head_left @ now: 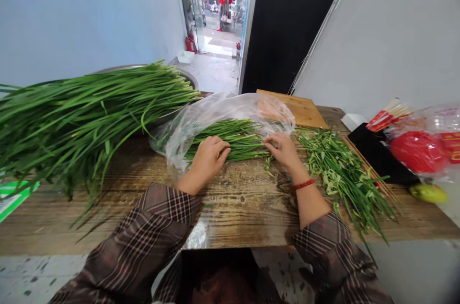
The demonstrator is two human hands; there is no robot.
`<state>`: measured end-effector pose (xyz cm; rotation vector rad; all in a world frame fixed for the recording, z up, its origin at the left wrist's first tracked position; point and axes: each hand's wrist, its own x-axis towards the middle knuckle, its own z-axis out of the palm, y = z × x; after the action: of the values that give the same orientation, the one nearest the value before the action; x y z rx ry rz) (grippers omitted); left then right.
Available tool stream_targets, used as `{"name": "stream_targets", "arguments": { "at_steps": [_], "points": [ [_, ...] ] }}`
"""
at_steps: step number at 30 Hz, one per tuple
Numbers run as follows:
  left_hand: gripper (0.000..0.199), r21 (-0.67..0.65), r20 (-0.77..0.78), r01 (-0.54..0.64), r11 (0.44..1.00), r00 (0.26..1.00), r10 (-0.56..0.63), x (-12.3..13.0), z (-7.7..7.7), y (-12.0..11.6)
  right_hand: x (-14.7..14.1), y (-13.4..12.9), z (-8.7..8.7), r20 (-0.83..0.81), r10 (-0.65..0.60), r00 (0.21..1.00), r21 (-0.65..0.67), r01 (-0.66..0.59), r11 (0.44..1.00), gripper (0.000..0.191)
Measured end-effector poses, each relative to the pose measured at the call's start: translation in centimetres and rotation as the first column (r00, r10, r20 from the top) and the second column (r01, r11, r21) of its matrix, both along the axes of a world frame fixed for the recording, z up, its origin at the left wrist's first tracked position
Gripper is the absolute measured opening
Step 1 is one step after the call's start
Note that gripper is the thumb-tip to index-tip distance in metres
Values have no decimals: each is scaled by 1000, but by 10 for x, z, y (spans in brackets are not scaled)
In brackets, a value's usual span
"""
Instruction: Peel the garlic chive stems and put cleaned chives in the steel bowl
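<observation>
A bundle of garlic chives (237, 140) lies on the wooden table in front of me, partly in a clear plastic bag (230, 105). My left hand (211, 156) is over the near left part of the bundle, fingers curled and thumb against the index finger, with stems at the fingertips. At the pale cut ends on the right, my right hand (282, 150) pinches with thumb and index finger; the stem between them is barely visible. A red bead bracelet (304, 184) circles the right wrist. Beside that hand spreads a pile of loose trimmed leaves (334, 165).
A large heap of chives (97, 102) rests on a metal basin (190, 77) at the left. Behind the bag is a wooden board (305, 108). Thin sticks (373, 174), a black box (383, 155) and a red plastic-wrapped bundle (419, 150) stand at the right.
</observation>
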<state>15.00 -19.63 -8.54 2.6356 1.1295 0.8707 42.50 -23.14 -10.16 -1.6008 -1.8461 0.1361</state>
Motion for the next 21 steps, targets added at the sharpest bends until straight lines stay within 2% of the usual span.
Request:
{"name": "stream_targets", "arguments": {
  "at_steps": [2,4,6,8,10,12,16,19,21],
  "points": [
    [21,9,94,-30,1000,995,29,0,2,0,-4,-2,6,-228,4,974,7,-3,1000,17],
    [21,15,183,-84,996,980,79,1,6,-1,-10,-4,12,-420,16,907,-4,-19,1000,22],
    [22,15,254,-133,991,959,124,6,13,-5,-18,-7,18,-535,40,844,-2,-49,999,26],
    [23,12,287,-133,991,950,124,14,20,-9,-25,-11,25,-612,59,788,12,-65,998,28],
    [25,-2,271,-79,997,960,76,23,27,-14,-31,-15,31,-681,64,729,16,-73,997,30],
    [27,-50,211,28,998,977,-17,31,33,-17,-36,-18,37,-741,61,669,9,-81,997,33],
    [26,-232,179,224,946,966,-185,39,39,-22,-42,-22,43,-808,47,587,-2,-82,997,38],
    [33,-426,221,273,863,956,-193,37,38,-24,-45,-22,44,-813,48,580,-16,-105,994,40],
    [37,-488,244,263,832,957,-159,35,33,-23,-46,-22,43,-814,47,579,-33,-128,991,41]
  ]
}}
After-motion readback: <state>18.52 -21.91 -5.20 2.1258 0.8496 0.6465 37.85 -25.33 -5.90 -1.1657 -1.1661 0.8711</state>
